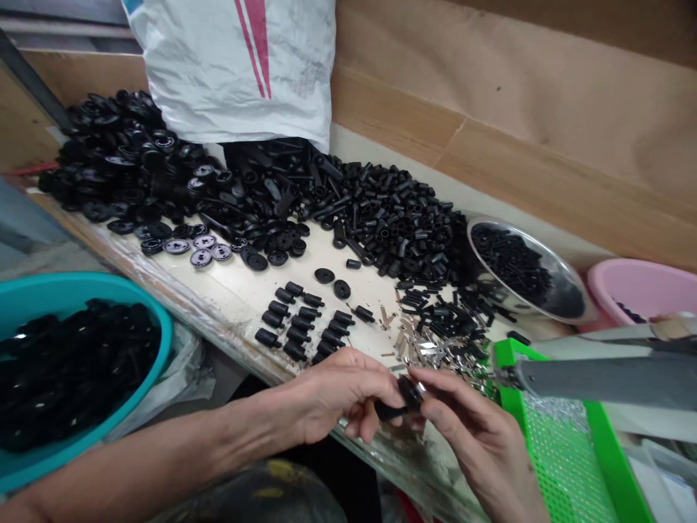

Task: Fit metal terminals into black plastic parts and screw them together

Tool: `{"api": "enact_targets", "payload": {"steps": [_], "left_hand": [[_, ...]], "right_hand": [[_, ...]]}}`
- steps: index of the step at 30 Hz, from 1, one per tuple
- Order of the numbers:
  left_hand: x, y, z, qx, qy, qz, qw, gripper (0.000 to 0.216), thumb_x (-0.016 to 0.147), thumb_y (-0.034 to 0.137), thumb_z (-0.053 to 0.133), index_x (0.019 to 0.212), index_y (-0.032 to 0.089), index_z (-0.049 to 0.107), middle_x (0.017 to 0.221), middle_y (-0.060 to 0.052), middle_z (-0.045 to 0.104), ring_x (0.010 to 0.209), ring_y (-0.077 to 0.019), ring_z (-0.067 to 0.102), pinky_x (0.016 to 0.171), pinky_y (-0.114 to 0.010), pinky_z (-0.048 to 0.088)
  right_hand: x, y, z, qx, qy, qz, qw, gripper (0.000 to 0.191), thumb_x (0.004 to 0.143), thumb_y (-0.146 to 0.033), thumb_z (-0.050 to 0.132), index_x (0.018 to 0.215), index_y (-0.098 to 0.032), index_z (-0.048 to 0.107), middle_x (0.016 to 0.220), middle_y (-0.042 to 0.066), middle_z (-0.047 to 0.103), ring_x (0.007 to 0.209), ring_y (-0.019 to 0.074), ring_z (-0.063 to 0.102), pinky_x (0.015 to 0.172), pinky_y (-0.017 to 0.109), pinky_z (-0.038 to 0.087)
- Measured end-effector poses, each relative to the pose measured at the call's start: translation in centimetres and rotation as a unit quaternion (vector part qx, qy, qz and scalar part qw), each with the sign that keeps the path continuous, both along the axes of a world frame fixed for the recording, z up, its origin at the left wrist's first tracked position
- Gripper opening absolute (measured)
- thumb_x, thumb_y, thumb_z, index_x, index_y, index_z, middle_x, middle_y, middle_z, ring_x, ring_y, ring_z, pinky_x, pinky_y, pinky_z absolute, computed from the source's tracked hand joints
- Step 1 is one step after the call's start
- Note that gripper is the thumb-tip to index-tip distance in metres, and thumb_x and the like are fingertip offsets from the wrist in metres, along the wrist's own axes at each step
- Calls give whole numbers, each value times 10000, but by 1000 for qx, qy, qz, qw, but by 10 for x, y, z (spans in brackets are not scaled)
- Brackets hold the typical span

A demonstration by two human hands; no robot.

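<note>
Just over the table's front edge, my left hand (348, 385) is closed round a black plastic part (409, 394) with a round, disc-like end. My right hand (476, 432) meets it from the other side, its thumb and forefinger pinching a small shiny metal piece (421, 389) against the disc. The fingers cover much of both pieces. Beyond my left hand, short black cylinders (298, 330) with thin tips lie in rows. Two black discs (325, 275) lie behind them. Loose metal strips (430, 345) are scattered past my right hand.
A large heap of black plastic parts (261, 196) spreads along the back, under a white sack (245, 73). On the right are a steel bowl (571, 290), a pink basin (647, 272), a grey power screwdriver (588, 378) and a green tray (610, 450). A teal tub (166, 327) stands left.
</note>
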State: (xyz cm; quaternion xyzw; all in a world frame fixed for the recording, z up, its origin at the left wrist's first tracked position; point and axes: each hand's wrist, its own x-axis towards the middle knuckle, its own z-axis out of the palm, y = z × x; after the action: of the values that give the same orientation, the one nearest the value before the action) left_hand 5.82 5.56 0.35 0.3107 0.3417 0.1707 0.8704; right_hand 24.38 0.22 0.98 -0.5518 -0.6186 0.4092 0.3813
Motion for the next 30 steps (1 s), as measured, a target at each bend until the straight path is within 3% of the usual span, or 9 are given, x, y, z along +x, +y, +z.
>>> {"api": "enact_targets", "payload": {"steps": [7, 16, 19, 23, 28, 30], "left_hand": [[-7, -3, -5, 7, -54, -12, 998, 187, 657, 232, 686, 791, 102, 677, 723, -36, 661, 400, -41, 505, 360, -152, 296], [-13, -4, -9, -19, -71, -11, 997, 299, 666, 257, 716, 912, 108, 632, 632, -23, 634, 383, -51, 443, 362, -177, 243], [-11, -10, -5, 43, -42, 40, 997, 239, 697, 245, 700, 886, 137, 602, 532, 42, 546, 398, -50, 424, 388, -170, 264], [-8, -13, 0, 118, -12, 81, 990, 183, 708, 201, 691, 844, 139, 585, 551, 60, 509, 434, -41, 416, 439, -166, 314], [-12, -8, -9, 25, -115, 6, 993, 203, 786, 308, 636, 872, 136, 571, 561, 4, 581, 383, -41, 389, 376, -166, 188], [-14, -7, -11, 28, -119, 1, 993, 217, 807, 324, 615, 894, 131, 570, 620, -22, 610, 384, -36, 395, 376, -164, 209]], "right_hand": [[1, 1, 0, 76, -60, 24, 995, 203, 839, -286, 618, 1028, -303, 690, 918, 25, 674, 812, 171, 657, 580, 197, 516], [3, -4, -1, 101, -88, 48, 990, 211, 865, -315, 601, 1071, -326, 644, 985, 15, 644, 918, 175, 616, 653, 209, 492], [1, -6, -2, 99, -99, 21, 990, 217, 868, -292, 598, 1080, -325, 632, 981, 10, 630, 899, 164, 618, 630, 195, 492], [-2, -8, 2, 117, -135, 13, 984, 241, 860, -276, 612, 1095, -327, 626, 993, 5, 637, 907, 163, 613, 682, 206, 495], [-1, -5, 10, 122, -114, 72, 983, 275, 867, -319, 605, 1140, -340, 614, 954, -4, 638, 857, 147, 620, 704, 208, 504], [0, -3, 10, 129, -117, 82, 981, 287, 878, -288, 591, 1161, -334, 602, 962, -4, 633, 858, 140, 620, 719, 205, 504]]}}
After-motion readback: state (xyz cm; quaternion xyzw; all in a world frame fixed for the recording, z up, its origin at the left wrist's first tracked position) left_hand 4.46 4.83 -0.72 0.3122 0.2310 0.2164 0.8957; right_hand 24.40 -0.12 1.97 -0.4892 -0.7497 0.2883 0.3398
